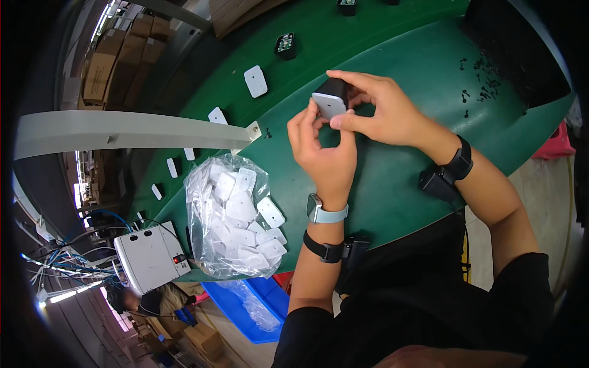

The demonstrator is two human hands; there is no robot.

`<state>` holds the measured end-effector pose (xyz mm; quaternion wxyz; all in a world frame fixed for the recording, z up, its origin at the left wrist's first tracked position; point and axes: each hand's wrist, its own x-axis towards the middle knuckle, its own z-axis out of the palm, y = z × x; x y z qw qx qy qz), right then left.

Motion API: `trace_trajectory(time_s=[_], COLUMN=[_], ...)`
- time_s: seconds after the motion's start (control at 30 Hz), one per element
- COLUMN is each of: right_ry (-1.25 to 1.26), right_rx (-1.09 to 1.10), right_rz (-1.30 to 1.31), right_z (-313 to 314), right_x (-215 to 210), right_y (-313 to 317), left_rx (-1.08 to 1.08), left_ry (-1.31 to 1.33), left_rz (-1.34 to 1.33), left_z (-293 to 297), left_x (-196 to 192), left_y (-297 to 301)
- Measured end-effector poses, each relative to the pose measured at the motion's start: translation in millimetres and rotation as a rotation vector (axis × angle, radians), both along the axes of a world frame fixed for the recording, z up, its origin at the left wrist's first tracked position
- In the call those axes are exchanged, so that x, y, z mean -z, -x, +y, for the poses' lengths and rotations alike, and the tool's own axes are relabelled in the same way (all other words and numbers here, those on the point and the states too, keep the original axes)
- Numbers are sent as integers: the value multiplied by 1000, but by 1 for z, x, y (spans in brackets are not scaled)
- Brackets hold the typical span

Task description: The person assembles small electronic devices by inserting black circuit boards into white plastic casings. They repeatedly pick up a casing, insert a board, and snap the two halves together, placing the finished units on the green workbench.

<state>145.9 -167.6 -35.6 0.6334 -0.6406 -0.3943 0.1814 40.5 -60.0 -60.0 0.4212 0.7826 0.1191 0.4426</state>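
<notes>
Between both hands, above the green work surface, is a small black box-shaped housing (pixel 332 87) with a light grey plate (pixel 329 105) on the side turned toward me. My right hand (pixel 385 110) grips the housing from the right, fingers over its top and thumb at the plate's lower right corner. At the plate's lower left, my left hand (pixel 322 142) pinches the edge with its fingertips. A clear plastic bag (pixel 197 236) of white plates (pixel 241 207) lies open to the left of my left forearm.
Small black screws (pixel 488 83) lie scattered by a black tray (pixel 521 49) at the far right. Along the green belt (pixel 325 37) sit white plates and an open black housing (pixel 284 46). A metal bracket (pixel 153 130), a grey box (pixel 150 257) and a blue bin (pixel 242 328) are left.
</notes>
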Motion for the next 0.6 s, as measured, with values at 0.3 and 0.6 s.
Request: trace_trajectory(time_s=[0.3, 0.6], right_ry=[-108, -49], right_rx=[-72, -8], right_rz=[-64, -219], right_z=[-1, 7], right_x=[-1, 3], right_y=[-4, 8], left_rx=[311, 238], left_ry=[551, 609], left_rz=[-75, -32], left_z=[6, 8], left_x=[-1, 1], left_y=[0, 6])
